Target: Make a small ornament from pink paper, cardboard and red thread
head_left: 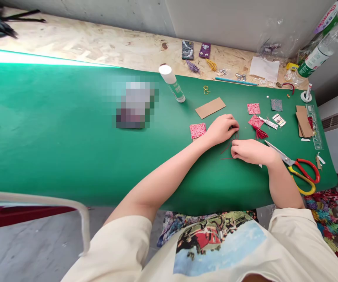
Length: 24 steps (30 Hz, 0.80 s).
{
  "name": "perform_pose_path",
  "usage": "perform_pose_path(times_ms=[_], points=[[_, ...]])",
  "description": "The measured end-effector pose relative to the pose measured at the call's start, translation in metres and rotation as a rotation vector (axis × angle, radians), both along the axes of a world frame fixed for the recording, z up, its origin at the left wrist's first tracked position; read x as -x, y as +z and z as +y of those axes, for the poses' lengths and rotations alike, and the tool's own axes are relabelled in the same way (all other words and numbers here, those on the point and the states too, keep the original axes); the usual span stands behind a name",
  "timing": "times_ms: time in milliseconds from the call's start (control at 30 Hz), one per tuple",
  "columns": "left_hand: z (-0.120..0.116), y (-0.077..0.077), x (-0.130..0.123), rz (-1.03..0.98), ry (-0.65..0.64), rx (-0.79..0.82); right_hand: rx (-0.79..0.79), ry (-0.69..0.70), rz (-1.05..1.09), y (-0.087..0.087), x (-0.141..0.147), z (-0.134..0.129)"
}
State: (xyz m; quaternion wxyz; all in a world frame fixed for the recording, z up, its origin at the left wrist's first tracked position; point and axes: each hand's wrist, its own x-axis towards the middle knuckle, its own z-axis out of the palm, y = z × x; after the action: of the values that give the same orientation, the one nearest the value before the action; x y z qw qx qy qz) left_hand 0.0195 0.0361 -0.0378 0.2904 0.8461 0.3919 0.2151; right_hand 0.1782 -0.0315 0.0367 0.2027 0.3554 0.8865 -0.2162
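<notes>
Dark red thread (226, 148) runs between my two hands over the green table. My left hand (222, 128) is pinched on the thread at its upper part, beside a brown cardboard strip (210, 108). Just below and to the right, my right hand (247, 151) is closed on the thread too, with loose ends trailing left. A red patterned square (197, 129) lies left of my left hand. Above my right hand are another red square (255, 121) and a red tassel (259, 132). Scissors (289, 161) with red and yellow handles lie partly open by my right forearm.
A glue stick (173, 84) stands behind my left hand. A blurred flat object (135, 105) lies left. Farther right are cardboard pieces (304, 122), a clear ruler (318, 133) and a bottle (318, 56). Two tasselled pieces lie on the wooden board (145, 49) at the back.
</notes>
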Motion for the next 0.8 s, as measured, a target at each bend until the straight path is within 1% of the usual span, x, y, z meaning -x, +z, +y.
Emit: perform_pose_path(times_ms=[67, 167, 267, 333, 500, 567, 667, 800], points=[[0.0, 0.001, 0.001, 0.001, -0.008, 0.007, 0.045, -0.047, 0.061, -0.004, -0.002, 0.001], [0.001, 0.003, 0.002, 0.003, -0.018, 0.009, 0.107, -0.14, 0.233, -0.008, -0.006, 0.006], [0.001, 0.005, 0.004, 0.0, -0.029, 0.006, 0.109, -0.239, 0.383, -0.009, -0.01, 0.01], [0.001, 0.006, 0.006, -0.004, -0.036, 0.004, 0.094, -0.327, 0.447, -0.007, -0.013, 0.012], [0.001, 0.008, 0.008, -0.01, -0.038, -0.003, 0.124, -0.564, 0.66, -0.006, -0.019, 0.014], [0.002, 0.009, 0.009, -0.011, -0.04, -0.005, 0.079, -0.648, 0.685, -0.007, -0.02, 0.014], [0.002, 0.01, 0.01, -0.009, -0.049, -0.006, 0.002, -0.75, 0.66, -0.007, -0.021, 0.016], [0.003, 0.01, 0.01, 0.009, -0.064, -0.01, 0.0, -0.864, 0.614, -0.005, -0.019, 0.017]])
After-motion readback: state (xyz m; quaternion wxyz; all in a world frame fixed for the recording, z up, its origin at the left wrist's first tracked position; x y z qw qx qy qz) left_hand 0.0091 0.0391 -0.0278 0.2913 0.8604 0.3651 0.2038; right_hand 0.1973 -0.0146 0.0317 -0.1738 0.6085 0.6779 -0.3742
